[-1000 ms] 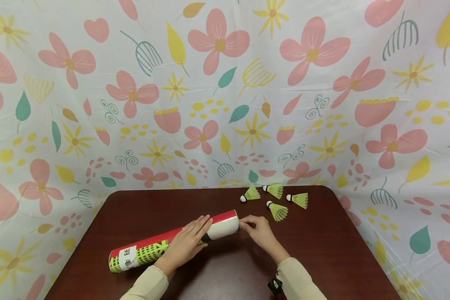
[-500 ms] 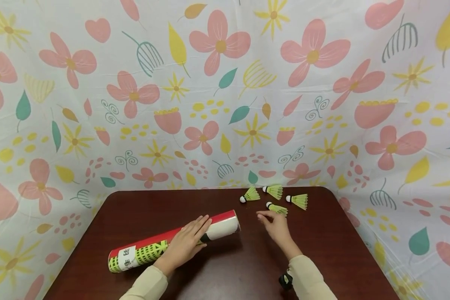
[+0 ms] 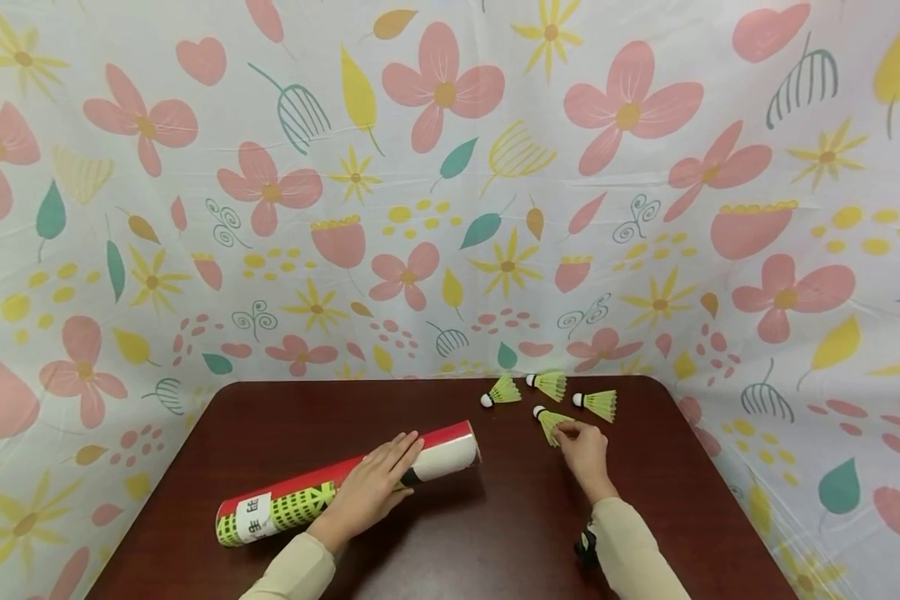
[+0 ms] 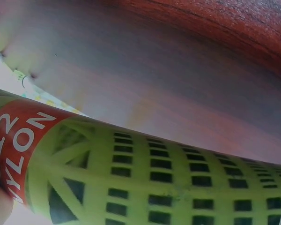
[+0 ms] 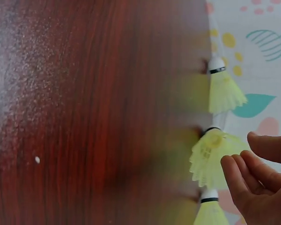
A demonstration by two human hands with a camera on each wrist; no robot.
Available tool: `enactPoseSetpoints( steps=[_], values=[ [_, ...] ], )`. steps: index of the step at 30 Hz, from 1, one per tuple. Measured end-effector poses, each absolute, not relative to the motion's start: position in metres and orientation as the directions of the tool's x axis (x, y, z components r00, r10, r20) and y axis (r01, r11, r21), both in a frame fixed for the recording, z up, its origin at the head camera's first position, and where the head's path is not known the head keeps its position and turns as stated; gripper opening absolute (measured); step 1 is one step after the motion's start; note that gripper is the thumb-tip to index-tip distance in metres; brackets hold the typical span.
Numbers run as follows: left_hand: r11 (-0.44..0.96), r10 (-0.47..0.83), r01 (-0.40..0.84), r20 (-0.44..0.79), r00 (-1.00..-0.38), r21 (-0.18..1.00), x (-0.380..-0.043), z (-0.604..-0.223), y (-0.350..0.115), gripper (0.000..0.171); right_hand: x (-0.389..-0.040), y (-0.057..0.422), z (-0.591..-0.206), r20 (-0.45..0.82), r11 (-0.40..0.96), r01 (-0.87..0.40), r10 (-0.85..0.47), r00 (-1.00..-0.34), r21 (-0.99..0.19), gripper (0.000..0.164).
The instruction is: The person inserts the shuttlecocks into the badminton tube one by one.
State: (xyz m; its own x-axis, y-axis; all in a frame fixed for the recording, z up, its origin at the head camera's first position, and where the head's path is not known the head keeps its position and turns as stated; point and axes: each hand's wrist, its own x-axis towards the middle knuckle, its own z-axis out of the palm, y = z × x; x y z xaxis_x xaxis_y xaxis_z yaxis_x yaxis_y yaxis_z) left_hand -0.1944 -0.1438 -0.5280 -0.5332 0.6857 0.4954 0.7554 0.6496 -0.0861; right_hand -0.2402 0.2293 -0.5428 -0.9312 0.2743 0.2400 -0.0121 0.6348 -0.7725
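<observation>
A long shuttlecock tube (image 3: 285,507) in red, white and yellow-green lies slantwise on the table. My left hand (image 3: 371,483) holds it near the middle, fingers over the top and thumb along the near side. In the left wrist view, the grid-patterned tube (image 4: 178,187) fills the lower part. My right hand (image 3: 587,454) is at the skirt of the nearest yellow shuttlecock (image 3: 549,422). In the right wrist view, a gap shows between that hand's thumb and fingers (image 5: 234,180), beside the shuttlecock's skirt (image 5: 208,157); whether they touch it is unclear.
More yellow shuttlecocks lie behind it: one at the left (image 3: 504,391), one at the back (image 3: 549,384) and one at the right (image 3: 598,404). The dark red table (image 3: 450,546) ends at a flower-patterned cloth (image 3: 420,325). A tiny white speck (image 5: 37,160) lies on the table.
My right hand has moved from the tube's right end to the right, up to the nearest shuttlecock. That shuttlecock's skirt looks slightly turned. The left hand and tube have stayed in place.
</observation>
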Motion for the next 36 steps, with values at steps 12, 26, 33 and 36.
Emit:
enactPoseSetpoints(
  steps=[12,26,33,36],
  values=[
    [0.655,0.682,0.752,0.488,-0.545,-0.075,-0.193,-0.526,-0.142,0.087,-0.245,0.232,-0.555,0.172,0.651,0.074,0.307,-0.936,-0.755,0.021],
    [0.662,0.675,0.746,0.495,-0.548,-0.077,-0.193,-0.525,-0.145,0.086,-0.229,0.237,-0.548,0.171,0.635,0.016,0.231,-0.958,-0.772,0.018],
    [0.665,0.675,0.743,0.482,-0.558,-0.071,-0.193,-0.527,-0.146,0.085,-0.222,0.231,-0.542,0.223,0.612,-0.088,0.148,-0.963,-0.786,0.014],
    [0.669,0.674,0.740,0.480,-0.562,-0.072,-0.193,-0.527,-0.146,0.086,-0.220,0.226,-0.537,0.236,0.581,-0.126,0.117,-0.965,-0.804,0.014]
  ],
)
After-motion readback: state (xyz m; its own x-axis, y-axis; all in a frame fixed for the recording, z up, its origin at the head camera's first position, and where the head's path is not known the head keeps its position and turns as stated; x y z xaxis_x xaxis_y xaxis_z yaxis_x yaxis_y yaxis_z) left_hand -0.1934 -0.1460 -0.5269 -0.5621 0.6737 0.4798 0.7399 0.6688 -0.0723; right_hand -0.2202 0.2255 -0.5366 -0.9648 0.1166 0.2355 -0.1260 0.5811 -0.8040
